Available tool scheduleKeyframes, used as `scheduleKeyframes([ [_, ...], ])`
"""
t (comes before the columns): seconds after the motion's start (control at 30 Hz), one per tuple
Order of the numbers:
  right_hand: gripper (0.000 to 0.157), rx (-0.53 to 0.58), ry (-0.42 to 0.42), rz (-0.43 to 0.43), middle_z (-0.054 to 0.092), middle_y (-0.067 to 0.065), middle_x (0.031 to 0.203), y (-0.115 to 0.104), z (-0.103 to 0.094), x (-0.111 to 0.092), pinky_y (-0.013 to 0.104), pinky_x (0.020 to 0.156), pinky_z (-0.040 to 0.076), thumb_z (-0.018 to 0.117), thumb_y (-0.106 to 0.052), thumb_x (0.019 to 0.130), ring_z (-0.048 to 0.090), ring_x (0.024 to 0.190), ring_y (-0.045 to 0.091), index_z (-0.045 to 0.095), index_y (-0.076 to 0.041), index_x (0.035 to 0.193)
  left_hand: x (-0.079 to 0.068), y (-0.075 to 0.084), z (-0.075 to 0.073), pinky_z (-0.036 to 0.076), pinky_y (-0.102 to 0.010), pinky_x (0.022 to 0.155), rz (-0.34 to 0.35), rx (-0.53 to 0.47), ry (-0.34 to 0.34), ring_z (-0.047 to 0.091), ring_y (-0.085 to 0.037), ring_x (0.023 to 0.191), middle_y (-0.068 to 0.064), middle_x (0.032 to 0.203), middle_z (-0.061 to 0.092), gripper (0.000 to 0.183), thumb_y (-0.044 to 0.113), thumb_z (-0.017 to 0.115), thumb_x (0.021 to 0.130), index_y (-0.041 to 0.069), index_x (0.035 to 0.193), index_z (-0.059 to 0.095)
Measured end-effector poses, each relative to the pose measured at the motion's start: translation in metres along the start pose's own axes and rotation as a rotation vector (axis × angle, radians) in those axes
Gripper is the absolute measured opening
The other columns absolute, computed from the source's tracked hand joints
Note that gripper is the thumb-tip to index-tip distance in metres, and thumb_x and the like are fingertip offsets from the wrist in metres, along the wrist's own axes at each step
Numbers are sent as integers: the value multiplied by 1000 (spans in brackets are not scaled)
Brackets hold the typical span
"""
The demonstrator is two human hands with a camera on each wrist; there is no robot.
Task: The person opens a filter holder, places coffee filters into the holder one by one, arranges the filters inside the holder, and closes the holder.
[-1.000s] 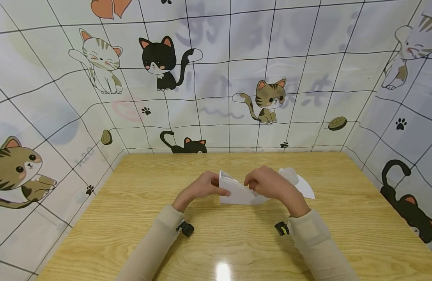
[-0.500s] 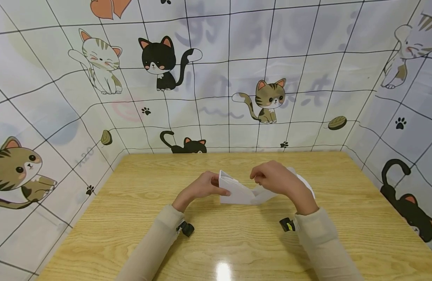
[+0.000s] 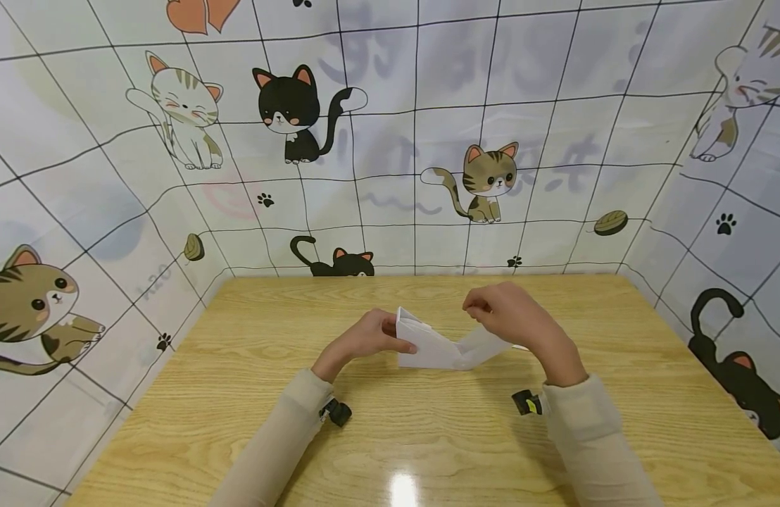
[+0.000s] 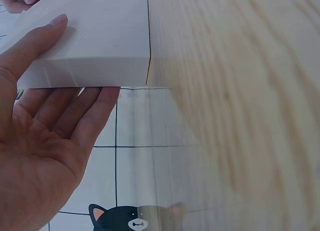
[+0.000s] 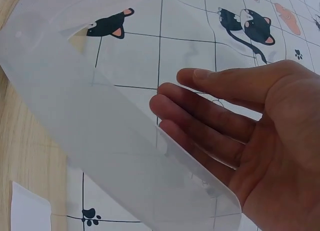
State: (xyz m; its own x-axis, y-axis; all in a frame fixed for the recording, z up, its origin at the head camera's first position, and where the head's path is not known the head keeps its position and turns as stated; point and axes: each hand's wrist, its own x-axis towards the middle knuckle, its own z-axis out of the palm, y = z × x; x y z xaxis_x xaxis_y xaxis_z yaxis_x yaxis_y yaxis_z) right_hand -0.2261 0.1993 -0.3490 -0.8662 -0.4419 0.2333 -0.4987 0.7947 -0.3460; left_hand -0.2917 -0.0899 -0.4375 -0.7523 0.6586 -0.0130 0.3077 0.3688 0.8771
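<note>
A slim white box (image 3: 426,348) with layered, folded edges along its sloping top stands on the table. My left hand (image 3: 371,334) grips its left end, the thumb on the near broad side and the fingers behind its narrow edge. From its right end a translucent white flap (image 5: 115,136) slants up toward my right hand (image 3: 517,317). In the right wrist view the right fingers (image 5: 205,126) are extended and loose, the thumb above them. The flap overlaps the lower fingers and edge of the palm there.
A wooden table (image 3: 415,422) is bordered by a cat-print cloth wall (image 3: 390,176) at the back and sides. Part of another white piece (image 5: 31,208) lies on the table to the right, mostly hidden by the right forearm in the head view.
My right hand has moved right and up, away from the box's sloping top, baring more of the flap. The white piece at right is now mostly covered. The left hand stays in place.
</note>
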Motion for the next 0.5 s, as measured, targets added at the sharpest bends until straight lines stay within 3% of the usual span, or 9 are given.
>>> scheduleKeyframes([
  [0.27,16,8,72,79,78,7,101,7,-10,-6,48,82,57,64,-12,102,72,91,25,77,-8,111,0,-1,0,54,-28,78,-6,12,8,74,-11,90,-6,104,80,28,20,84,88,11,114,77],
  [0.5,16,16,160,76,77,5,92,15,-21,-11,44,74,56,64,-14,103,72,83,23,77,-7,110,1,-1,0,55,-28,79,1,2,3,74,-12,91,-6,105,80,30,21,84,88,10,115,77],
])
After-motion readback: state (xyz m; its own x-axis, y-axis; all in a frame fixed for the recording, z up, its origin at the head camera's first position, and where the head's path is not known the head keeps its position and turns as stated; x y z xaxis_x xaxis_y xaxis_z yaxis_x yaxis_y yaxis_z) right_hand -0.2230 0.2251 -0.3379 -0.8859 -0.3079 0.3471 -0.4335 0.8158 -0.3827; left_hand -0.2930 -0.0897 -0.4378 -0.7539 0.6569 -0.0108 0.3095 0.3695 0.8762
